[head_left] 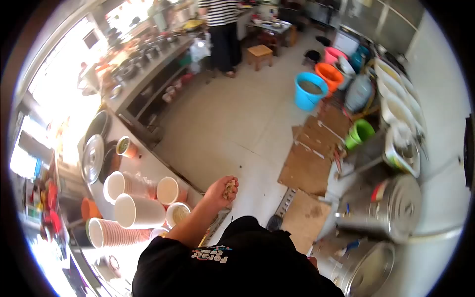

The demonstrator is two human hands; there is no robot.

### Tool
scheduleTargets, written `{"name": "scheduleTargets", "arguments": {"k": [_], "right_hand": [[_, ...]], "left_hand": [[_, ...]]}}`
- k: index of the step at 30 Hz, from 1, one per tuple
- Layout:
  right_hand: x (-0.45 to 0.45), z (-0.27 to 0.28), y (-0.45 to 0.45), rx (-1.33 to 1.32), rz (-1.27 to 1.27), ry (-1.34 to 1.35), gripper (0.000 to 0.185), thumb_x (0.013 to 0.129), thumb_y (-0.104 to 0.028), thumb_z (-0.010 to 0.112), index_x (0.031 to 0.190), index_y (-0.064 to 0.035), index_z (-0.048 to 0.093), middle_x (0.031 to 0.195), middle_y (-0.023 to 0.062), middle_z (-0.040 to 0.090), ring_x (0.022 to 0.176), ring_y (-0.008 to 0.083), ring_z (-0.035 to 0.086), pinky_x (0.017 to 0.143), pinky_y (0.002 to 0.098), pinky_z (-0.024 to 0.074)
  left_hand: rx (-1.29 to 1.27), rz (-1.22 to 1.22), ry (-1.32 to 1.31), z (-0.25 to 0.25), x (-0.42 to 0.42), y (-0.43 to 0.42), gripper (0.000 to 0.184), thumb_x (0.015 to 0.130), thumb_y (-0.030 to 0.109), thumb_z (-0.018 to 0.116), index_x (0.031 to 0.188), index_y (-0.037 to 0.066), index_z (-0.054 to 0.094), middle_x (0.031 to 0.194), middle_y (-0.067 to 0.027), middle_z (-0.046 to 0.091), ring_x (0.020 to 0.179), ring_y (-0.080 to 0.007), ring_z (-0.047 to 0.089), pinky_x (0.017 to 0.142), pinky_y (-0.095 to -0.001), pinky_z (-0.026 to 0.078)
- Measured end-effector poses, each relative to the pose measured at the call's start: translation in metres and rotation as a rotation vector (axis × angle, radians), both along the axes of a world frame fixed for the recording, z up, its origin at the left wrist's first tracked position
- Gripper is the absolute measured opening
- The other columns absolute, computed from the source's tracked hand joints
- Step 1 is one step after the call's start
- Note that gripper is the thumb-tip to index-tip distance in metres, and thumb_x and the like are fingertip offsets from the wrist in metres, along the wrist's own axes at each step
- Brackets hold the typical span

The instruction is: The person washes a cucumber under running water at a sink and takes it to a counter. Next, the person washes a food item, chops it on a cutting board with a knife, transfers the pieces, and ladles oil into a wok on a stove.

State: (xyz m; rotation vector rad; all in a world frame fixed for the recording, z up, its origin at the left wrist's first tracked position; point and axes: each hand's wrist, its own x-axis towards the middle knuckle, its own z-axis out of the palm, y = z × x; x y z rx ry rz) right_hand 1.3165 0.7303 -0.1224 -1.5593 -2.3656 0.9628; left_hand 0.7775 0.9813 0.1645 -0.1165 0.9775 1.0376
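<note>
My left hand (pixel 221 192) is closed, palm up, around a handful of small tan pieces (pixel 229 190) that look like peanuts. It is held over the floor, just past the counter's edge. Nearest to it on the counter stand a paper cup (pixel 170 191) and another cup (pixel 178 214) with something pale inside. Stacks of paper cups (pixel 141 211) lie on their sides farther left. Of my right hand (pixel 312 261) only a sliver of skin shows beside my black shirt, so its fingers are hidden.
A cup with green contents (pixel 126 147) and a metal lid (pixel 93 157) are on the counter. Steel drums (pixel 388 208), flattened cardboard (pixel 314 153), a blue bucket (pixel 308 101) and an orange bucket (pixel 330 75) line the right. A person in a striped top (pixel 221 14) stands ahead near a stool (pixel 260 50).
</note>
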Motion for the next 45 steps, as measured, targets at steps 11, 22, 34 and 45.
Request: {"name": "scheduleTargets", "arguments": {"k": [11,22,34,45], "right_hand": [[-0.022,0.026,0.464,-0.585,-0.930,0.347,0.006,0.085,-0.015,0.055,0.086,-0.0095,0.058,0.062,0.0043,0.053,0.047,0.0166,0.052,0.036,0.0309,0.0399],[-0.261,-0.009,0.659,-0.560,-0.302,0.301,0.010,0.078,-0.014,0.062,0.079,-0.0083,0.070,0.067,0.0063,0.065,0.056,0.0179,0.062,0.047,0.0296,0.0478],[-0.386,-0.067,0.875,-0.835,-0.332,-0.053,0.015,0.086,-0.018,0.058,0.081,-0.0046,0.064,0.071,0.0058,0.062,0.061,0.0164,0.060,0.051,0.0288,0.0485],[-0.637,0.083,1.106,-0.357,-0.505,0.529,0.018,0.093,-0.019,0.053,0.088,-0.0040,0.061,0.074,0.0047,0.061,0.061,0.0131,0.058,0.050,0.0259,0.0457]], "left_hand": [[0.049,0.622,-0.231,-0.096,-0.130,0.105,0.014,0.092,0.022,0.052,0.088,0.009,0.053,0.076,-0.0032,0.057,0.057,-0.0122,0.052,0.041,-0.0212,0.039],[0.137,0.651,-0.088,-0.021,-0.284,0.327,0.014,0.094,0.021,0.050,0.090,0.008,0.053,0.077,-0.0049,0.057,0.056,-0.0125,0.052,0.039,-0.0205,0.037],[0.017,0.753,0.003,-0.026,-0.460,0.482,0.017,0.095,0.024,0.049,0.090,0.009,0.052,0.076,-0.0054,0.057,0.052,-0.0125,0.050,0.034,-0.0201,0.034],[0.294,0.619,0.223,0.019,-0.696,0.717,0.018,0.094,0.027,0.050,0.092,0.009,0.054,0.074,-0.0035,0.057,0.050,-0.0093,0.049,0.033,-0.0170,0.033]]}}
